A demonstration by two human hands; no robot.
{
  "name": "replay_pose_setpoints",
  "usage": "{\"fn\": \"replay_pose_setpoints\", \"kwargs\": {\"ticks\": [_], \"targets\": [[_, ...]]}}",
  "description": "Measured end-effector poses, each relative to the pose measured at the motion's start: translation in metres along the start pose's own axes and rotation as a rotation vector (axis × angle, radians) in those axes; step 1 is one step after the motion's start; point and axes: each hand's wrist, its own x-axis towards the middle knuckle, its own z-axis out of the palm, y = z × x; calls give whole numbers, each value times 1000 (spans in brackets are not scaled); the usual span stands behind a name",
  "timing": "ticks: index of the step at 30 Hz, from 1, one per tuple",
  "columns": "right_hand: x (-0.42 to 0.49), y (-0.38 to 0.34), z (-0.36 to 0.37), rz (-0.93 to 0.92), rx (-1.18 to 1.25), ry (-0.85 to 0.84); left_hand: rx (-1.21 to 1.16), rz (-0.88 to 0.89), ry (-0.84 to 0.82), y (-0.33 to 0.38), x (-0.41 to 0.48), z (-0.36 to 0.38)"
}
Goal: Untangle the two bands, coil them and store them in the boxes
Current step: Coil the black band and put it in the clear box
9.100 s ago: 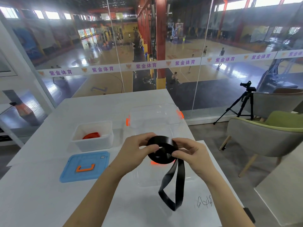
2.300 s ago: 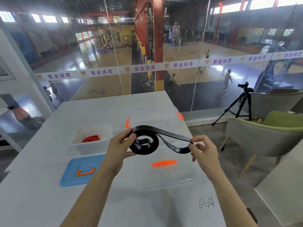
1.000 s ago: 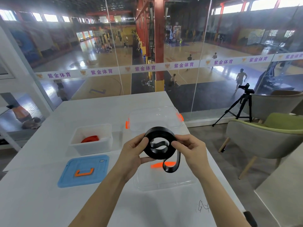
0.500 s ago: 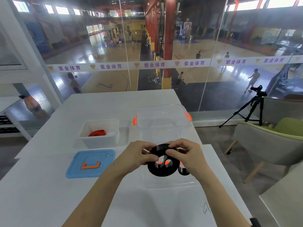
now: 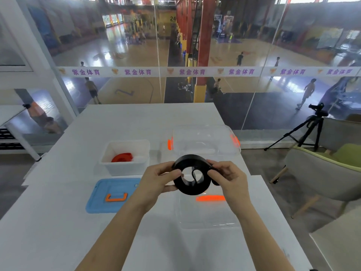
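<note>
I hold a black band (image 5: 190,189), wound into a flat coil, upright in the air over the white table (image 5: 58,222). My left hand (image 5: 156,179) pinches the coil's left side and my right hand (image 5: 228,177) pinches its right side. The coil hangs above a clear plastic lid (image 5: 207,214) with an orange handle. Beyond it stands a clear box (image 5: 203,142) with orange clips. At the left, a coiled red band (image 5: 122,157) lies inside a small white box (image 5: 125,159).
A blue lid (image 5: 111,194) with an orange handle lies flat in front of the white box. A glass wall runs behind the table. To the right stand a grey and green chair (image 5: 322,173) and a camera tripod (image 5: 310,128).
The loose tail of the black band, which hung down nine seconds ago and was stretched to the right two seconds ago, is now wound into the coil held between both hands.
</note>
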Motion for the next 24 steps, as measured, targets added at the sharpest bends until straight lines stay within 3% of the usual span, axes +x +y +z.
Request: {"fn": "replay_pose_setpoints", "kwargs": {"ticks": [9, 15, 24], "targets": [[28, 12, 53, 24, 84, 177, -297, -57, 75, -5, 41, -38], [50, 28, 80, 84, 36, 190, -393, -95, 119, -14, 73, -51], [114, 66, 78, 202, -42, 279, -497, -164, 228, -39, 150, -24]]}}
